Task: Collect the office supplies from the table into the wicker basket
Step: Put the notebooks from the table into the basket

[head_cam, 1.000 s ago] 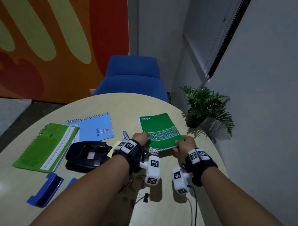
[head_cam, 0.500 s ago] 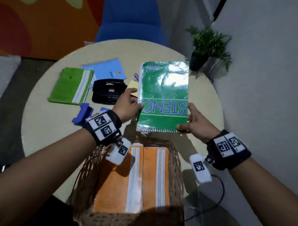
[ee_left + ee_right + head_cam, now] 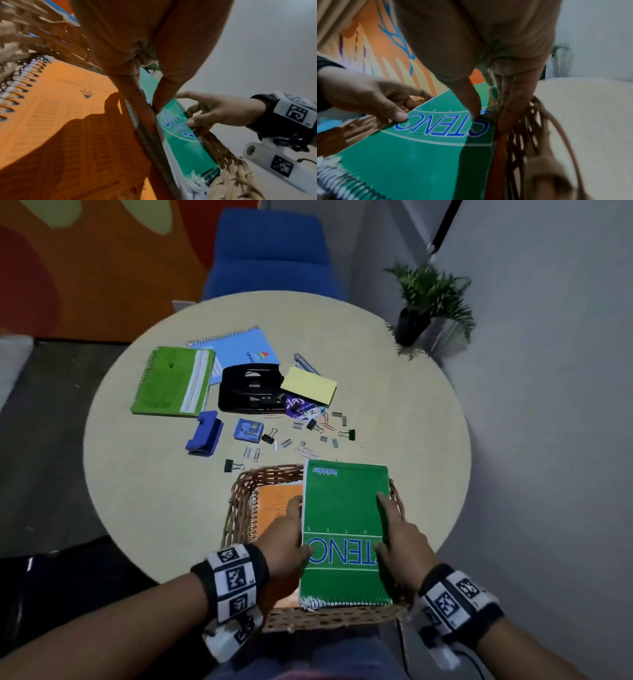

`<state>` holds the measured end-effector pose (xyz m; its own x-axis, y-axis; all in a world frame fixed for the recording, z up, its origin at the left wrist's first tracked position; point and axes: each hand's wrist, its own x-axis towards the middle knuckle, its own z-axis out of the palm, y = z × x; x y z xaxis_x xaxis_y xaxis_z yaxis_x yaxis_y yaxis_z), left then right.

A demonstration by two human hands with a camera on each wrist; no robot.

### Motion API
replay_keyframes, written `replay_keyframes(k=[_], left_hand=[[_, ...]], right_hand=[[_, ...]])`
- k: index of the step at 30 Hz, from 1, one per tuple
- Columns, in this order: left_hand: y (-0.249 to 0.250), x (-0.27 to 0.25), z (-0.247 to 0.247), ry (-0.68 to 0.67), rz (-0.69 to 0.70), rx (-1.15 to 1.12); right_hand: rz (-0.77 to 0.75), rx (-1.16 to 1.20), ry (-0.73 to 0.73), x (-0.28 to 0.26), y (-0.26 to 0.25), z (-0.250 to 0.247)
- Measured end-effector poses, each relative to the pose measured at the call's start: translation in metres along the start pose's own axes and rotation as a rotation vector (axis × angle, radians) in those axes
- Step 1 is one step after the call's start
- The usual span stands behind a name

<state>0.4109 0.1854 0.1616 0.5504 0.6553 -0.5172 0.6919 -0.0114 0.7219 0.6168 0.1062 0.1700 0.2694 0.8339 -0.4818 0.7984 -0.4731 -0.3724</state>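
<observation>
A green STENO notebook (image 3: pixel 344 529) lies tilted in the right half of the wicker basket (image 3: pixel 239 501), its far end poking over the far rim. Under it an orange spiral notebook (image 3: pixel 277 501) lies in the basket. My left hand (image 3: pixel 299 525) pinches the green notebook's left edge, thumb on the cover. On the opposite edge my right hand (image 3: pixel 388 525) pinches it against the basket wall. The left wrist view shows the orange notebook (image 3: pixel 68 121) beside the green notebook (image 3: pixel 185 148). The right wrist view shows my thumb on the green cover (image 3: pixel 419 155) and the basket weave (image 3: pixel 525 135).
On the round table (image 3: pixel 411 440) lie a green notebook (image 3: pixel 173 381), a blue spiral notebook (image 3: pixel 239 350), a black hole punch (image 3: pixel 251 386), a yellow sticky pad (image 3: pixel 308 385), a blue stapler (image 3: pixel 203 433), a small blue box (image 3: pixel 248 430) and scattered clips (image 3: pixel 308 436). Beyond stand a blue chair (image 3: pixel 270 251) and a plant (image 3: pixel 428 299).
Both hands lifted the green notebook off the table, brought it toward me and lowered it into the basket. The head view has tilted down.
</observation>
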Motion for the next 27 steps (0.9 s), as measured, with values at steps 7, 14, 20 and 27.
replay_keyframes(k=[7,14,20,27], left_hand=[[-0.002,0.016,0.006,-0.116,-0.061,0.248],[-0.005,0.02,0.007,-0.17,-0.157,0.279],[0.002,0.007,-0.031,-0.111,-0.086,0.202],[-0.054,0.024,-0.186,0.473,-0.152,-0.315]], right_hand=[[-0.041,-0.303,0.063,-0.002,-0.017,0.008],[-0.139,-0.565,-0.207,0.011,-0.028,0.016],[-0.175,-0.545,-0.291,0.013,-0.037,0.002],[-0.303,-0.282,-0.229,0.059,-0.12,-0.061]])
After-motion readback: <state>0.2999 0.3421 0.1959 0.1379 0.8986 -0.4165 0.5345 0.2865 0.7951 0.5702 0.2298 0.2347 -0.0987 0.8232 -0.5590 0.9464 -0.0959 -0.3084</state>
